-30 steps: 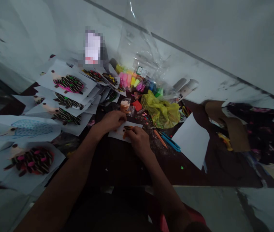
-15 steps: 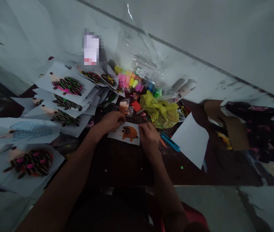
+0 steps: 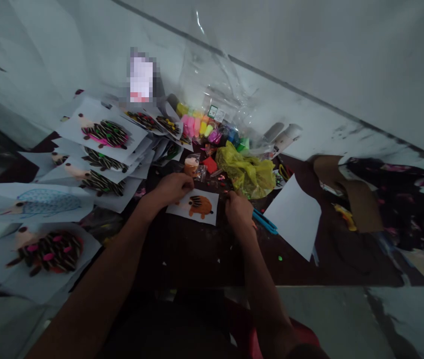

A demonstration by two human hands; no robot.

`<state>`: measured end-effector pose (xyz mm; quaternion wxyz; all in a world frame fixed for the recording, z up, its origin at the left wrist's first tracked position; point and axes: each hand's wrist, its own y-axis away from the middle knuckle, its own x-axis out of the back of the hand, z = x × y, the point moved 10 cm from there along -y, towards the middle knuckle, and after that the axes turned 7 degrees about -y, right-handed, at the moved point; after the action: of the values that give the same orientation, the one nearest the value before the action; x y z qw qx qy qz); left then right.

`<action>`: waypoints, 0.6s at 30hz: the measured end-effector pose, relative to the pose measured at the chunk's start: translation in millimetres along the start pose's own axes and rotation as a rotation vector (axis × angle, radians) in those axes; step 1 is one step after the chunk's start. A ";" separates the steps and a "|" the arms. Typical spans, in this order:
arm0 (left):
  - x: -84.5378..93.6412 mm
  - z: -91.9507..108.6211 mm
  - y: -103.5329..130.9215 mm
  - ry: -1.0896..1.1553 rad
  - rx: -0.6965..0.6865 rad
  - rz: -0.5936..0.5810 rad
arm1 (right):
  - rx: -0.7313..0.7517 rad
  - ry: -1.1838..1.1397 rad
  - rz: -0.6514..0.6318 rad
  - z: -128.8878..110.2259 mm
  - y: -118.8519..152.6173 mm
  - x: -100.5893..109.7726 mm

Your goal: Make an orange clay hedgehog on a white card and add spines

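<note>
A small white card [image 3: 212, 199] lies on the dark table, bearing an orange hedgehog figure [image 3: 201, 205] with a few dark spines. My left hand [image 3: 174, 188] rests at the card's upper left corner, fingers bent together; whether they pinch anything is hidden. To the right of the card, apart from it, my right hand [image 3: 238, 210] has its fingers closed, with what they hold, if anything, too small to make out. Behind the card are a small clear packet [image 3: 192, 164] and a red piece [image 3: 210, 165].
Hedgehog sheets [image 3: 103, 129] are piled on the left. Behind lie colored clay packs [image 3: 204, 127] and a yellow plastic bag [image 3: 251, 172]. A blue cutter [image 3: 266, 222] and white paper [image 3: 296, 217] lie right, with brown cardboard [image 3: 364, 204] farther over.
My right hand has come off the card's right edge and moved a little to the right, now covering part of the cutter. My left hand has stayed nearly still.
</note>
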<state>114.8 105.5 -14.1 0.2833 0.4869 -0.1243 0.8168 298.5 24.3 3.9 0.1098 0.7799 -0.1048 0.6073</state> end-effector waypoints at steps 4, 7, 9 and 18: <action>1.4 1.0 2.4 0.029 0.019 -0.015 | 0.074 -0.109 0.072 -4.8 4.1 12.6; 2.8 3.3 2.7 0.010 0.009 -0.010 | 0.273 -0.391 0.159 -21.1 15.2 25.1; 2.8 3.2 2.8 0.004 0.020 -0.014 | 0.397 -0.554 0.135 -35.2 25.7 24.4; 2.3 1.7 4.0 0.032 0.061 -0.028 | 0.548 -0.564 -0.020 -73.9 50.4 -10.4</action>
<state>112.8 102.2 -11.0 0.2819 0.4837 -0.0880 0.8239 212.7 -1.4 13.6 -0.1298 0.9176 0.0430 0.3733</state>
